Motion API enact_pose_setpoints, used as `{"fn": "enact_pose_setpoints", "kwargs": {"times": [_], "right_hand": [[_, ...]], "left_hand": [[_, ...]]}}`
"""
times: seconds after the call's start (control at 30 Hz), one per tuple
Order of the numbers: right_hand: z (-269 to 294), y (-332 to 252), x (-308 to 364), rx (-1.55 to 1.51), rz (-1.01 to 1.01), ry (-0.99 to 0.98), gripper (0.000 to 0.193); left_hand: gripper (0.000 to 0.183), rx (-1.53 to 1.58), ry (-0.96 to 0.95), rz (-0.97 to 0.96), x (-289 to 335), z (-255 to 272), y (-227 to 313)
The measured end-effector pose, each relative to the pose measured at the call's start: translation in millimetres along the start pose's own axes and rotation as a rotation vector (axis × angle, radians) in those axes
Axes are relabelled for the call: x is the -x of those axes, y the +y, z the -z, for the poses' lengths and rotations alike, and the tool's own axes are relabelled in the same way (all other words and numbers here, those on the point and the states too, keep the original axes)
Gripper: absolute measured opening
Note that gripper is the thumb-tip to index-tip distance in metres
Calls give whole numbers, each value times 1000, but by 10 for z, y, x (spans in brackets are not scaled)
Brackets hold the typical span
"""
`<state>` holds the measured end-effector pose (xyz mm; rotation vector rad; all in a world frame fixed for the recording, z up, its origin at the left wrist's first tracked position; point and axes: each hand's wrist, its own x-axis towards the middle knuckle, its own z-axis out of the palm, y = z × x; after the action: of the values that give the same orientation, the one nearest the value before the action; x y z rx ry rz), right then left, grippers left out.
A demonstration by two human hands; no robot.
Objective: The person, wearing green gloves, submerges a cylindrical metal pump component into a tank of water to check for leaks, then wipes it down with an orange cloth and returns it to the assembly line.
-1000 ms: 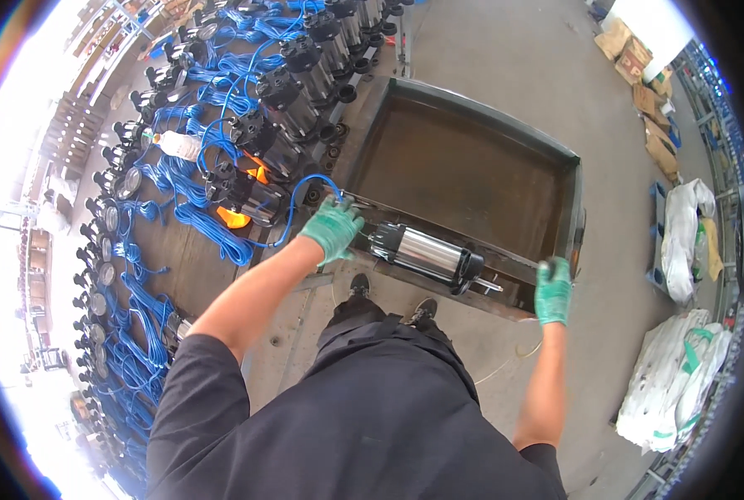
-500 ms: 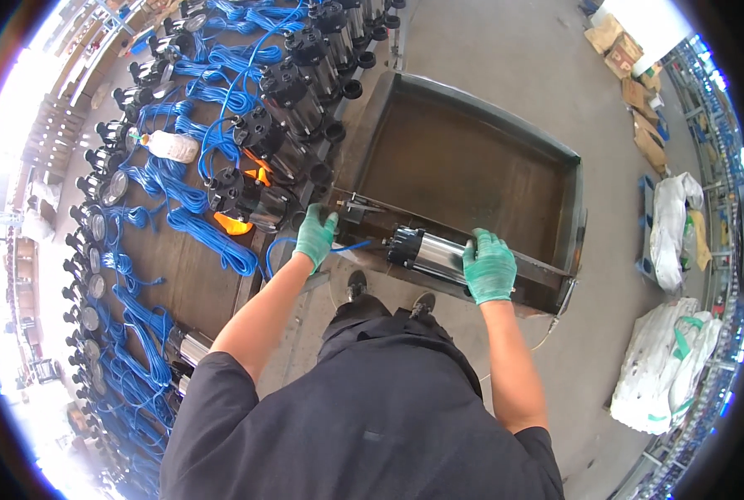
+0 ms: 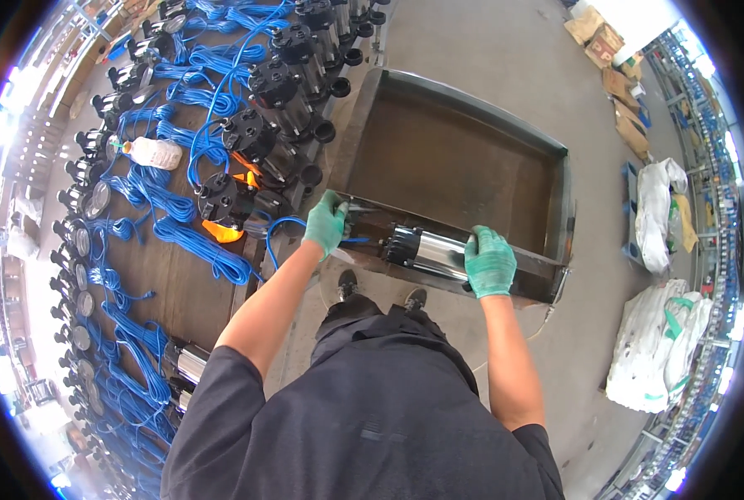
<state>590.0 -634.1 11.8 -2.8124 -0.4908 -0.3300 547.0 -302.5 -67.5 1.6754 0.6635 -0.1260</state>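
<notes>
A submersible pump (image 3: 440, 253) with a black ribbed end and a shiny steel body lies on its side along the near ledge of a metal tank (image 3: 472, 112). My right hand (image 3: 490, 262), in a green glove, is wrapped over the pump's right end. My left hand (image 3: 326, 223), gloved alike, curls its fingers at the ledge's left end, beside a small dark metal fitting; what lies in its fingers is hidden. A blue cable (image 3: 277, 242) loops from the left, passes by my left hand and reappears beside the pump's black end.
On the left, a bench (image 3: 190, 293) bears rows of upright pumps (image 3: 282, 102), coiled blue cables (image 3: 201, 243) and a white bottle (image 3: 155, 153). White sacks (image 3: 657, 346) and flattened cardboard (image 3: 630, 125) lie on the floor at right. A thin hose (image 3: 547, 317) hangs by the tank's right corner.
My left hand has moved a little right and closed in on the fitting at the ledge's left end. My right hand stays on the pump. The whole view has shifted slightly.
</notes>
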Motion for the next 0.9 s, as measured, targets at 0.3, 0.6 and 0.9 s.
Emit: {"fn": "enact_pose_setpoints", "kwargs": {"times": [0.3, 0.6, 0.9], "right_hand": [[7, -32, -31, 13, -25, -8, 20], [44, -55, -27, 35, -34, -25, 19], [39, -58, -33, 33, -33, -37, 19]], "left_hand": [[27, -21, -200, -272, 376, 391, -119], [25, 97, -248, -241, 315, 282, -144], [25, 161, -399, 252, 96, 304, 32]]}}
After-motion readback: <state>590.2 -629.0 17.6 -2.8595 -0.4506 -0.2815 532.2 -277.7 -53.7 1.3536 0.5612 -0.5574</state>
